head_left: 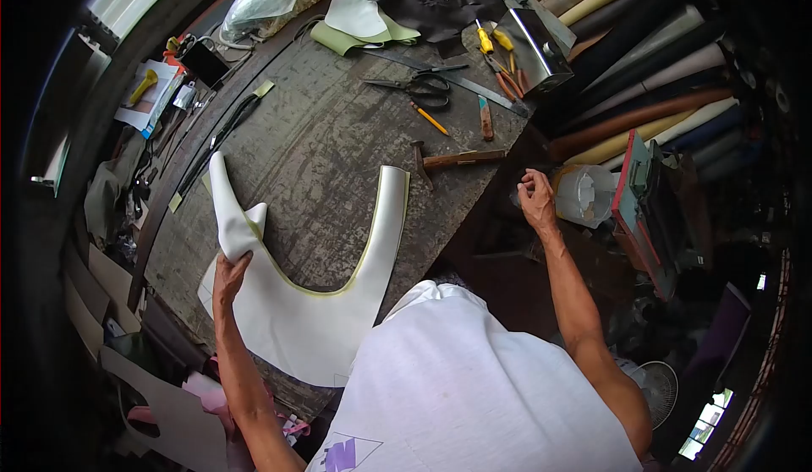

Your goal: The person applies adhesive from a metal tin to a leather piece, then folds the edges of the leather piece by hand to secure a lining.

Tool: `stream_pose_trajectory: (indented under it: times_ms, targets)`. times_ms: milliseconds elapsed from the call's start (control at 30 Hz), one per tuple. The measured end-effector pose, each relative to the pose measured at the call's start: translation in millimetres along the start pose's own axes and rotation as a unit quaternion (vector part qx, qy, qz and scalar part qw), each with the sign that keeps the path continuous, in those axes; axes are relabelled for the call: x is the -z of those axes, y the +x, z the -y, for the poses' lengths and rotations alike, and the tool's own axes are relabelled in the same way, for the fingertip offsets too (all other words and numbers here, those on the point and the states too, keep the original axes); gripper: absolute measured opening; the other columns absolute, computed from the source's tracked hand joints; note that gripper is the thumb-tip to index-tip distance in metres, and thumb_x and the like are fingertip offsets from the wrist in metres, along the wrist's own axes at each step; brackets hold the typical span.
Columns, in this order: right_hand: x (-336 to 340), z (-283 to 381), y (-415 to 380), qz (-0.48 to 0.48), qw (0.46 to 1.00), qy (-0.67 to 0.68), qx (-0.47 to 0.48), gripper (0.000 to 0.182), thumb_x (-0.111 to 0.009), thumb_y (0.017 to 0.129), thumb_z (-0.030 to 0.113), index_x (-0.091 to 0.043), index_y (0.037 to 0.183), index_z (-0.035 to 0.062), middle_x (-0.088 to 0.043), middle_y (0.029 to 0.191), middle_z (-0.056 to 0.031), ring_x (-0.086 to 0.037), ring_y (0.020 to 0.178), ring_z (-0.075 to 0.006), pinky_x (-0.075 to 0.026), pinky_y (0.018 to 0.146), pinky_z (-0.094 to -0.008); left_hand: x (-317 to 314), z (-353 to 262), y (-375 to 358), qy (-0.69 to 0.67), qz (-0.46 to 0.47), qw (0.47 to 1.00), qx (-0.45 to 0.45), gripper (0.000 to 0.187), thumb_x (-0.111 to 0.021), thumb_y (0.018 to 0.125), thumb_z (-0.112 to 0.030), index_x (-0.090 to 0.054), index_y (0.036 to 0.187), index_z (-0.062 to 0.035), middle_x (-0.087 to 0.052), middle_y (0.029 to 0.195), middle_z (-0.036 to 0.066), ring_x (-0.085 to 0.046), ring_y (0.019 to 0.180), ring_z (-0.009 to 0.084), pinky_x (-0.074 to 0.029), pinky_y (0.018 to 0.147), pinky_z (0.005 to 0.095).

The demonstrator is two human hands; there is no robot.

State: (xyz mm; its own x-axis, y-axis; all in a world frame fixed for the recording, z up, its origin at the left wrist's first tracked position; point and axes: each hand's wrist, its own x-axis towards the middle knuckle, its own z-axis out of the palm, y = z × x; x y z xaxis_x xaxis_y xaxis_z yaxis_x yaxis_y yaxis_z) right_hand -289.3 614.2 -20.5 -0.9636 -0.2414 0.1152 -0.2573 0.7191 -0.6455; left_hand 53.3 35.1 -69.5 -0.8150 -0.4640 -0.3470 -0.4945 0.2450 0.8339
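A large white U-shaped piece of leather or vinyl [296,328], with a yellowish-green inner edge, lies on the worktable. My left hand [229,276] is closed on its left arm, thumb on top, where the material is folded and lifted. The right arm of the piece lies flat, near a hammer [461,159]. Off the table's right edge, my right hand [537,197] hangs beside a clear plastic container [585,194]. Its fingers are curled together, and whatever may be between them is hidden.
On the worktable [313,134] lie scissors [427,87], a pencil [430,118], a metal ruler [474,83], pliers and yellow-handled screwdrivers [484,38]. A metal box [533,49] stands at the far corner. Rolls of material [643,117] are stacked to the right, a fan [657,392] below.
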Motion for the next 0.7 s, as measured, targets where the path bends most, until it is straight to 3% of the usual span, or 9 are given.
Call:
stream_pose_trajectory:
  times_ms: [67, 200, 267, 367, 467, 567, 600, 700]
  targets:
    - [15, -41, 24, -0.007, 1.000, -0.025, 0.006, 0.018, -0.065, 0.085, 0.006, -0.058, 0.101, 0.0006, -0.057, 0.117, -0.0159, -0.060, 0.086, -0.0251, -0.052, 0.077, -0.0367, -1, -2, 2, 0.026, -0.032, 0.999, -0.002, 0.036, -0.068, 0.092, -0.029, -0.065, 0.109, 0.0034, -0.065, 0.088, 0.004, -0.054, 0.076, 0.0125, -0.046, 0.069, 0.0324]
    - [26, -100, 99, 0.019, 0.994, -0.084, 0.066, 0.018, -0.066, 0.083, 0.012, -0.058, 0.096, 0.0012, -0.047, 0.141, -0.0242, -0.061, 0.099, -0.0352, -0.049, 0.089, -0.0413, 16, -17, -2, 0.047, -0.016, 0.990, 0.131, 0.036, -0.064, 0.094, -0.029, -0.063, 0.110, 0.0032, -0.065, 0.090, 0.004, -0.056, 0.077, 0.0133, -0.047, 0.073, 0.0300]
    - [26, -120, 142, 0.044, 0.991, -0.096, 0.079, 0.019, -0.066, 0.084, 0.016, -0.057, 0.092, 0.0012, -0.041, 0.146, -0.0276, -0.057, 0.111, -0.0434, -0.047, 0.094, -0.0452, 18, -12, -13, -0.046, -0.075, 0.982, 0.167, 0.036, -0.065, 0.093, -0.029, -0.061, 0.113, 0.0019, -0.066, 0.094, 0.005, -0.060, 0.080, 0.0154, -0.049, 0.075, 0.0321]
    - [17, -165, 209, 0.035, 0.967, -0.164, 0.190, 0.022, -0.069, 0.084, 0.020, -0.058, 0.087, 0.0013, -0.040, 0.147, -0.0281, -0.057, 0.114, -0.0437, -0.047, 0.094, -0.0465, 5, -23, -26, -0.182, -0.152, 0.945, 0.225, 0.035, -0.066, 0.092, -0.028, -0.061, 0.113, -0.0016, -0.066, 0.098, 0.007, -0.064, 0.082, 0.0200, -0.054, 0.075, 0.0359]
    - [19, -182, 259, 0.125, 0.962, -0.211, 0.124, 0.032, -0.073, 0.083, 0.031, -0.061, 0.084, 0.0019, -0.050, 0.135, -0.0274, -0.057, 0.112, -0.0419, -0.047, 0.093, -0.0465, -1, -31, -27, -0.228, -0.156, 0.934, 0.228, 0.036, -0.065, 0.093, -0.026, -0.059, 0.119, -0.0018, -0.066, 0.103, 0.009, -0.066, 0.087, 0.0224, -0.055, 0.079, 0.0381]
    - [31, -175, 297, 0.285, 0.926, -0.246, 0.038, 0.043, -0.074, 0.080, 0.045, -0.064, 0.081, 0.0030, -0.058, 0.114, -0.0257, -0.058, 0.106, -0.0408, -0.048, 0.090, -0.0464, -14, -37, -30, -0.216, -0.182, 0.934, 0.221, 0.037, -0.064, 0.093, -0.024, -0.059, 0.122, -0.0014, -0.066, 0.106, 0.010, -0.065, 0.089, 0.0230, -0.054, 0.081, 0.0382]
    - [34, -184, 306, 0.297, 0.916, -0.252, 0.096, 0.052, -0.070, 0.079, 0.055, -0.067, 0.082, 0.0035, -0.060, 0.094, -0.0221, -0.060, 0.098, -0.0394, -0.049, 0.085, -0.0465, -17, -33, -29, -0.203, -0.195, 0.934, 0.219, 0.037, -0.064, 0.093, -0.024, -0.059, 0.122, -0.0010, -0.066, 0.106, 0.010, -0.065, 0.089, 0.0231, -0.054, 0.081, 0.0383]
    - [37, -187, 322, 0.323, 0.900, -0.249, 0.152, 0.057, -0.068, 0.079, 0.060, -0.069, 0.080, 0.0035, -0.063, 0.087, -0.0209, -0.062, 0.091, -0.0378, -0.048, 0.079, -0.0464, -28, -28, -26, -0.190, -0.202, 0.934, 0.225, 0.040, -0.064, 0.093, -0.025, -0.058, 0.124, 0.0005, -0.066, 0.107, 0.011, -0.065, 0.089, 0.0236, -0.053, 0.082, 0.0384]
